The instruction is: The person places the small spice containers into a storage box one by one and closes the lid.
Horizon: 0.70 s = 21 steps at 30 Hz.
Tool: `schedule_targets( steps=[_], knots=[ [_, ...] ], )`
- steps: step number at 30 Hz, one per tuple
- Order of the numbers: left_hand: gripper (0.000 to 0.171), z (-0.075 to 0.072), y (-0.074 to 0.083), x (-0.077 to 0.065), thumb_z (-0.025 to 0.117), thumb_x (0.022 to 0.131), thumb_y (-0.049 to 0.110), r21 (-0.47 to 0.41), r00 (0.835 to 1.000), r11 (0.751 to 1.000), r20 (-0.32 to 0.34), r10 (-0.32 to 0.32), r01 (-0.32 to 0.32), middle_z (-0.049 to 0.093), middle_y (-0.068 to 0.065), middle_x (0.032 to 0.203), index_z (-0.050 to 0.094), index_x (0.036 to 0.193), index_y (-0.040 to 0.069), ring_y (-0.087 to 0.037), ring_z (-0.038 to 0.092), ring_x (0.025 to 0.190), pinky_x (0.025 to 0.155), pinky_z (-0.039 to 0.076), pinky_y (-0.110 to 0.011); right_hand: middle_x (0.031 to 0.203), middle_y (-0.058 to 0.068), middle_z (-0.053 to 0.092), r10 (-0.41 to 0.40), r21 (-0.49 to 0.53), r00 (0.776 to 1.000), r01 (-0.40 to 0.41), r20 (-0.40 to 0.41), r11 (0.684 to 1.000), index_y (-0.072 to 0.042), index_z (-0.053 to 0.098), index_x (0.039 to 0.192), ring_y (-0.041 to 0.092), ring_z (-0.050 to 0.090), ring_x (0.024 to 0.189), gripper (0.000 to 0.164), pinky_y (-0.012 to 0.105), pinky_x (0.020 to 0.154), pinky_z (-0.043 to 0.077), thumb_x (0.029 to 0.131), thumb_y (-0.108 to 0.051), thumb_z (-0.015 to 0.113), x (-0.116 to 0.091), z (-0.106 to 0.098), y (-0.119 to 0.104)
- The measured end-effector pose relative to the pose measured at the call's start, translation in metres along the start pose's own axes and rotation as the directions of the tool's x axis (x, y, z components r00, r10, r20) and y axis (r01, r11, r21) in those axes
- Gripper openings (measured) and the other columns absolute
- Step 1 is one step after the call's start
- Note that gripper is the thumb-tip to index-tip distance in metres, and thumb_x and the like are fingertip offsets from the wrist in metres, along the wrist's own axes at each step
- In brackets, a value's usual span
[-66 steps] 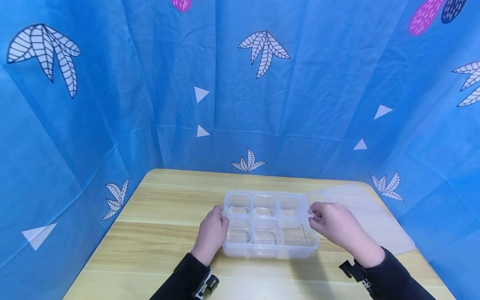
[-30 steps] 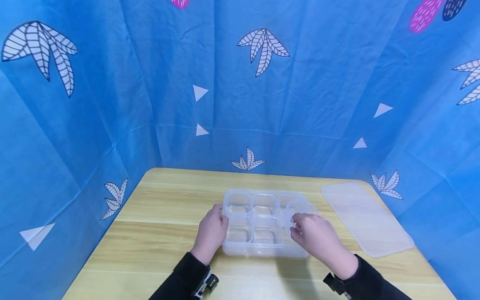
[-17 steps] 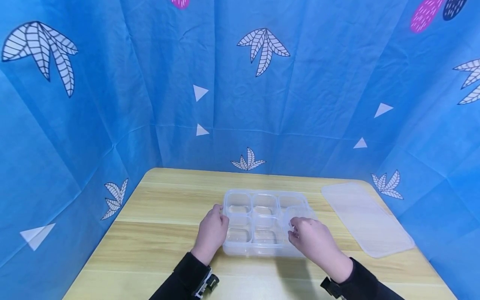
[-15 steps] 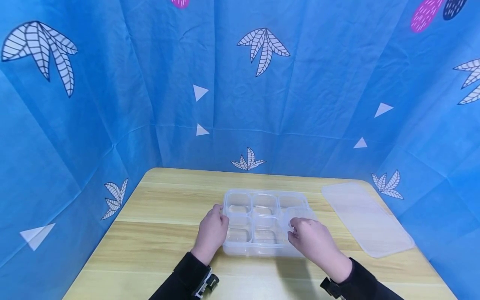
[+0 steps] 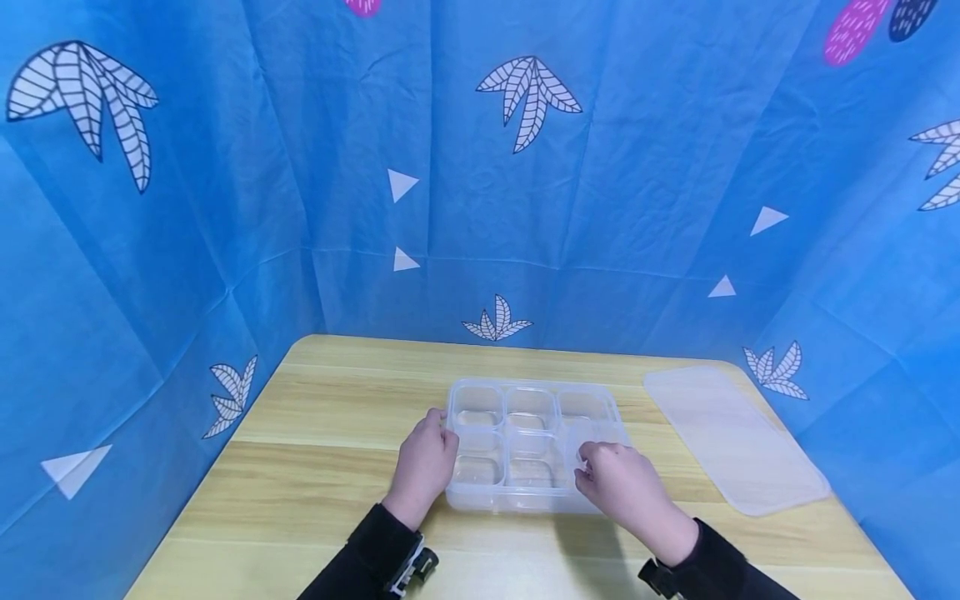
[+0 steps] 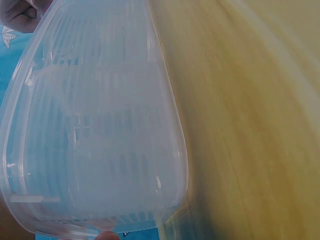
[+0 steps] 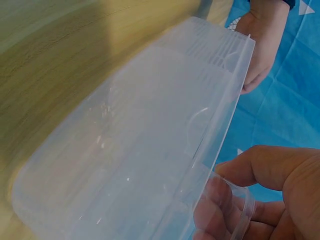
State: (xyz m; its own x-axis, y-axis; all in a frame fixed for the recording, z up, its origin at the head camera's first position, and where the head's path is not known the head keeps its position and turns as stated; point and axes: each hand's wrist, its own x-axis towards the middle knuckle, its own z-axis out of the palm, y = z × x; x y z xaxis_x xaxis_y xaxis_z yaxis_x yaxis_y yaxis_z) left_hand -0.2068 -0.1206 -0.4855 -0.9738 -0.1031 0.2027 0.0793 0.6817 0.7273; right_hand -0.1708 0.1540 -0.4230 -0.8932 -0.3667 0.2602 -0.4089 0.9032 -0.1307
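A clear plastic storage box point(image 5: 517, 502) sits on the wooden table, with several small clear square cups point(image 5: 477, 417) set in rows inside it. My left hand point(image 5: 426, 462) grips the box's left end, and a fingertip point(image 6: 107, 235) shows against that end in the left wrist view. At the box's front right corner, my right hand point(image 5: 624, 485) pinches the rim of another small clear cup point(image 7: 246, 212) between thumb and fingers. This cup sits low in the corner, partly hidden behind the hand in the head view.
A flat translucent lid point(image 5: 735, 442) lies on the right side of the table point(image 5: 337, 392). Blue patterned cloth point(image 5: 495, 208) hangs behind the table and along both sides.
My right hand has brought the small cup leftward from beyond the box's right end, then lowered it into the front right corner. The left hand has kept its grip on the box.
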Motion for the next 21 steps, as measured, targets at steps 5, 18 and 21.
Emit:
schedule_targets(
  steps=[5, 18, 21],
  knots=[
    [0.035, 0.000, 0.001, 0.000, 0.051, 0.099, 0.014, -0.001, 1.000, 1.000, 0.002, -0.005, 0.005, 0.060, -0.005, 0.088, 0.056, 0.128, -0.003, -0.018, 0.058, 0.075, 0.068, 0.053, -0.037, 0.059, -0.010, 0.021, 0.016, 0.005, 1.000, -0.016, 0.014, 1.000, -0.017, 0.032, 0.061, 0.008, 0.026, 0.052, 0.044, 0.026, 0.047, 0.020, 0.080, -0.012, 0.072, 0.000, 0.003, 0.001],
    [0.034, 0.001, 0.000, 0.000, 0.052, 0.098, 0.014, 0.017, 1.000, 1.000, -0.006, -0.005, 0.005, 0.059, -0.004, 0.085, 0.057, 0.127, -0.003, -0.018, 0.057, 0.075, 0.067, 0.052, -0.036, 0.057, -0.011, 0.019, 0.026, 0.049, 0.999, -0.028, 0.031, 0.998, -0.018, 0.032, 0.058, 0.006, 0.024, 0.050, 0.045, 0.026, 0.046, 0.019, 0.084, -0.013, 0.069, 0.001, 0.010, 0.002],
    [0.033, 0.001, 0.000, 0.000, 0.053, 0.098, 0.013, 0.019, 1.000, 1.000, -0.016, 0.006, -0.006, 0.059, -0.004, 0.084, 0.058, 0.126, -0.004, -0.018, 0.057, 0.074, 0.067, 0.052, -0.036, 0.057, -0.011, 0.019, 0.027, 0.051, 0.999, -0.029, 0.037, 0.998, -0.018, 0.033, 0.057, 0.006, 0.024, 0.050, 0.045, 0.026, 0.045, 0.020, 0.085, -0.013, 0.068, 0.001, 0.011, 0.002]
  ],
)
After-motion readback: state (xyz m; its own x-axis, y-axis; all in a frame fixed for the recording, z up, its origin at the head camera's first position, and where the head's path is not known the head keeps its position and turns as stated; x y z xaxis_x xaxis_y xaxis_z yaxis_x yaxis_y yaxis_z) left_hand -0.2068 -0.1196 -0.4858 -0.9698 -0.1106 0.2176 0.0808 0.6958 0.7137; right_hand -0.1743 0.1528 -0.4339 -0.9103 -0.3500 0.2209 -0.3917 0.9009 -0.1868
